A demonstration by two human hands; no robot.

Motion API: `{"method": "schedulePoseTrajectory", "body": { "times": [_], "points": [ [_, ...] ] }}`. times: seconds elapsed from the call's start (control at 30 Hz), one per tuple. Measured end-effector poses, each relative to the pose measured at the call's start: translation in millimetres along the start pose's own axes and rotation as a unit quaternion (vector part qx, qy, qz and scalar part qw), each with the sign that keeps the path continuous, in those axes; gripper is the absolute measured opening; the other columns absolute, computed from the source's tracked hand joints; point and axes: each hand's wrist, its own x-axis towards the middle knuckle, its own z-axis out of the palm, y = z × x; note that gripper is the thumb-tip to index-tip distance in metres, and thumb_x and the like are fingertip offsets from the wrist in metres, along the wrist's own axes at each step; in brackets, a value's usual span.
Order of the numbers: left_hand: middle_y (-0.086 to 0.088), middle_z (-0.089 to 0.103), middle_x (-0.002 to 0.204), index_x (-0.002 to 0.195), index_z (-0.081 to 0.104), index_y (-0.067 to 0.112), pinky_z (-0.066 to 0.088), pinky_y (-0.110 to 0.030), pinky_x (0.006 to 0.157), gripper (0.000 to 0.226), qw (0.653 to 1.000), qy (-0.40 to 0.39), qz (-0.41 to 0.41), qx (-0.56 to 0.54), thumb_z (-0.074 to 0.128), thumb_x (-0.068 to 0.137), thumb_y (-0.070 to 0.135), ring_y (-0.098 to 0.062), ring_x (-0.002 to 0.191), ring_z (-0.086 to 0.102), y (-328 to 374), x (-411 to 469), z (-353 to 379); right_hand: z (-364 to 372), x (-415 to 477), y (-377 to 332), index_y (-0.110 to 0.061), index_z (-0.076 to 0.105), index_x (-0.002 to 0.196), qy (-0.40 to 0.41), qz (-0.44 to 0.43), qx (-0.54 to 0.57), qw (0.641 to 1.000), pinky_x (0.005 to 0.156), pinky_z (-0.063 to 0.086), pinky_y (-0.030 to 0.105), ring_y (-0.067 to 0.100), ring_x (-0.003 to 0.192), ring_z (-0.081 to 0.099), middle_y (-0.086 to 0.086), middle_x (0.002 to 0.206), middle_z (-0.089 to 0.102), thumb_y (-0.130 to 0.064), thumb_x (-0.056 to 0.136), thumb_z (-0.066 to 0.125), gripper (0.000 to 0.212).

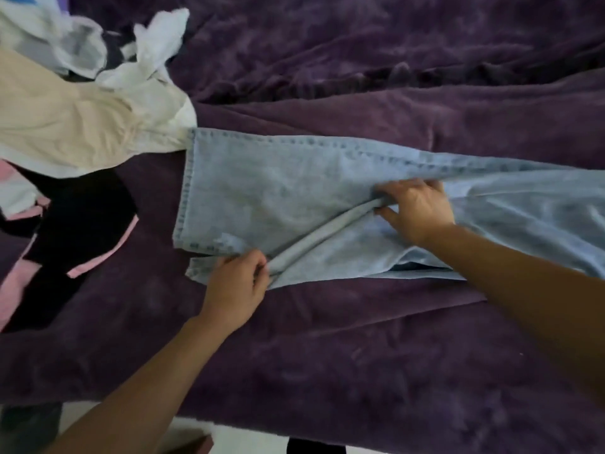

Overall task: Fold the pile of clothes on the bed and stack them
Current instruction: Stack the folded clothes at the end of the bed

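Purple bedding [360, 339] held the jeans [262, 191] flat beside the unfolded pile [65, 119]. Left hand [234, 283] near the hem and right hand [415, 208] farther along each pinched one raised crease. Smoothing seemed underway; folding needed aligned legs next.

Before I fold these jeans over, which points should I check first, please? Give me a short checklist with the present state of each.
1. Left hand grips the jeans near the hem: ok.
2. Right hand pinches the same ridge further up the leg: ok.
3. Both hems aligned: not ok, the lower hem sticks out toward the person.
4. Fabric flat between the hands: not ok, a raised ridge runs there.
5. Waist end lying straight: cannot tell, out of view.
6. Pile of clothes apart from the jeans: not ok, a white garment meets the far hem corner.
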Motion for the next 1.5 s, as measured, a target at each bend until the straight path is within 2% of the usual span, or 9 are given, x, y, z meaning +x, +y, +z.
{"method": "schedulePoseTrajectory", "body": {
  "times": [0.13, 0.3, 0.57, 0.8, 0.97, 1.1, 1.2, 1.33, 1.5],
  "points": [
    [0.008, 0.057, 0.059, 0.087, 0.050, 0.022, 0.046, -0.038, 0.053, 0.011, 0.988, -0.097, 0.015, -0.118, 0.053, 0.095, 0.029, -0.013, 0.053, 0.055, -13, -10, -37, -12, -17, -20, -0.027, 0.054, 0.062, -0.019, 0.045, 0.110, 0.993, 0.062, 0.042, 0.034, 0.023, 0.067, 0.057, -0.006, 0.061, 0.057, -0.047, 0.088, 0.061, 0.034],
    [0.010, 0.054, 0.054, 0.059, 0.057, 0.020, 0.038, -0.019, 0.049, 0.033, 0.936, -0.317, -0.091, -0.119, 0.074, 0.078, 0.041, -0.001, 0.049, 0.050, -48, 22, -83, -52, -27, -27, -0.020, 0.054, 0.058, -0.052, 0.039, 0.122, 0.990, 0.053, 0.041, 0.034, 0.016, 0.055, 0.053, -0.004, 0.054, 0.053, -0.053, 0.086, 0.057, 0.043],
    [-0.016, 0.057, 0.113, 0.103, 0.058, 0.016, 0.047, -0.048, 0.087, 0.036, 0.967, 0.134, -0.215, 0.009, 0.072, 0.076, 0.035, -0.038, 0.108, 0.054, -118, 132, -113, -54, 47, -50, -0.018, 0.050, 0.132, 0.083, 0.168, -0.045, 0.981, 0.099, 0.034, 0.050, 0.039, 0.123, 0.043, 0.017, 0.134, 0.049, -0.032, 0.092, 0.055, 0.043],
    [-0.006, 0.069, 0.083, 0.083, 0.069, 0.010, 0.056, -0.038, 0.074, 0.026, 0.882, 0.071, -0.337, -0.323, 0.071, 0.079, 0.037, -0.027, 0.081, 0.067, -124, 109, -46, -5, 26, -98, -0.016, 0.048, 0.138, 0.061, 0.002, 0.040, 0.997, 0.101, 0.041, 0.048, 0.030, 0.133, 0.037, 0.008, 0.147, 0.041, -0.027, 0.092, 0.058, 0.048],
    [0.010, 0.060, 0.069, 0.083, 0.063, 0.017, 0.042, -0.020, 0.059, 0.008, 0.935, 0.214, -0.134, -0.250, 0.057, 0.088, 0.020, -0.001, 0.060, 0.052, -129, 90, -60, -7, 72, -125, -0.019, 0.045, 0.141, 0.085, -0.015, 0.045, 0.995, 0.096, 0.043, 0.046, 0.030, 0.135, 0.036, 0.008, 0.150, 0.038, -0.029, 0.093, 0.055, 0.050],
    [-0.014, 0.064, 0.118, 0.122, 0.056, 0.014, 0.048, -0.041, 0.087, 0.038, 0.952, 0.006, -0.296, -0.079, 0.053, 0.094, 0.038, -0.036, 0.108, 0.059, -151, 57, -43, 12, 49, -144, -0.027, 0.045, 0.141, -0.032, -0.045, -0.007, 0.998, 0.105, 0.036, 0.045, 0.024, 0.142, 0.027, 0.005, 0.155, 0.030, -0.039, 0.094, 0.051, 0.049],
    [-0.009, 0.061, 0.123, 0.123, 0.054, 0.012, 0.045, -0.038, 0.087, 0.057, 0.930, 0.015, -0.327, -0.166, 0.057, 0.086, 0.056, -0.032, 0.111, 0.057, -156, 74, -48, 18, 50, -143, -0.031, 0.045, 0.140, -0.037, -0.059, -0.016, 0.997, 0.108, 0.031, 0.047, 0.022, 0.145, 0.020, 0.002, 0.157, 0.025, -0.042, 0.095, 0.048, 0.047],
    [-0.002, 0.064, 0.101, 0.106, 0.063, 0.009, 0.052, -0.035, 0.077, 0.045, 0.902, 0.055, -0.326, -0.277, 0.075, 0.075, 0.039, -0.025, 0.096, 0.064, -147, 121, -54, 12, 87, -154, -0.025, 0.041, 0.143, -0.021, -0.053, -0.012, 0.998, 0.105, 0.037, 0.049, 0.027, 0.140, 0.027, 0.006, 0.154, 0.030, -0.038, 0.091, 0.056, 0.055],
    [-0.005, 0.065, 0.068, 0.075, 0.065, 0.002, 0.051, -0.028, 0.061, 0.011, 0.918, 0.181, -0.224, -0.272, 0.068, 0.075, 0.013, -0.010, 0.060, 0.056, -131, 151, -76, -11, 116, -160, -0.015, 0.069, 0.103, 0.108, 0.024, -0.003, 0.994, 0.068, 0.036, 0.030, 0.033, 0.092, 0.061, 0.010, 0.105, 0.067, -0.019, 0.091, 0.052, 0.022]
  ]
}}
